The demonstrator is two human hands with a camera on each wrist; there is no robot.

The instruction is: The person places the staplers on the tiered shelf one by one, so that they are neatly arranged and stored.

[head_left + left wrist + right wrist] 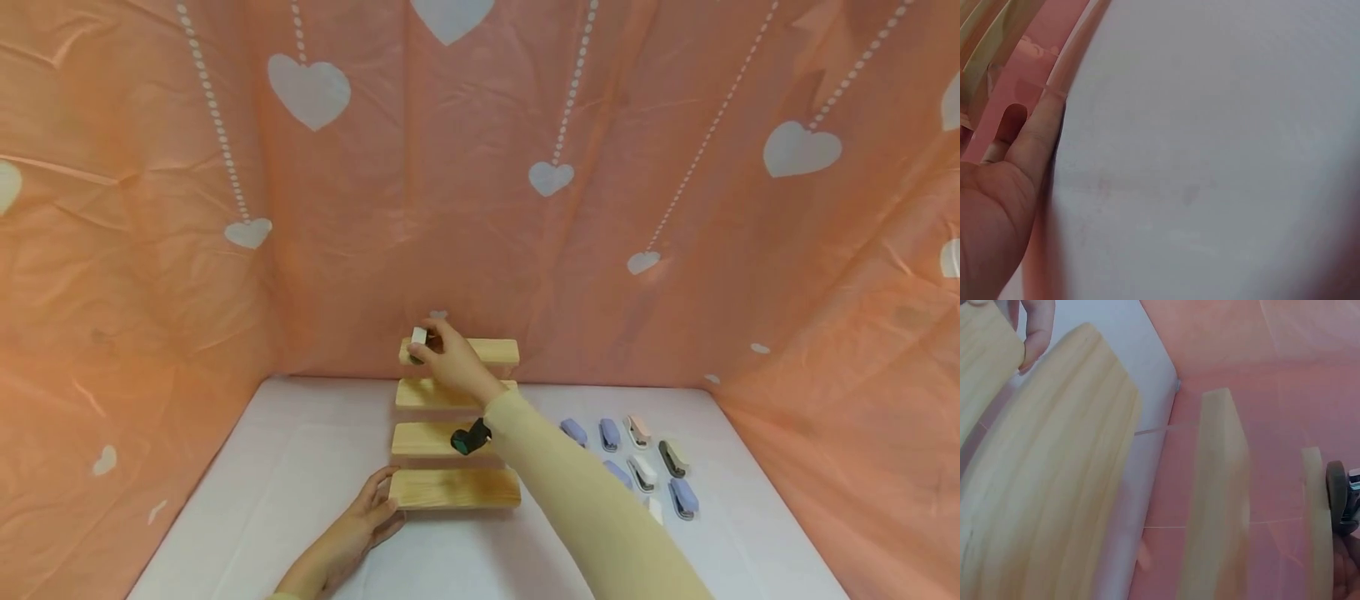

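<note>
Soft, even light filled the head view; a faint shadow lay on the worktop before the shelf, and sheen marked the creased curtain. The left wrist view was bluish, its lower right corner blurred; the right wrist view, hazy.

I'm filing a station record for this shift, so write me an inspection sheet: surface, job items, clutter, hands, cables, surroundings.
Surface: white tabletop, running back to the drape.
Job items: rack with four wooden shelves; at least eight loose staplers to its right, some partly behind the sleeve.
Clutter: nothing seen.
Left hand: holds the left end of the bottom shelf.
Right hand: pinches a held stapler at the top shelf's left end; whether its weight rests there is unclear.
Cables: nothing seen.
Surroundings: orange-pink drape printed with white hearts.
</note>
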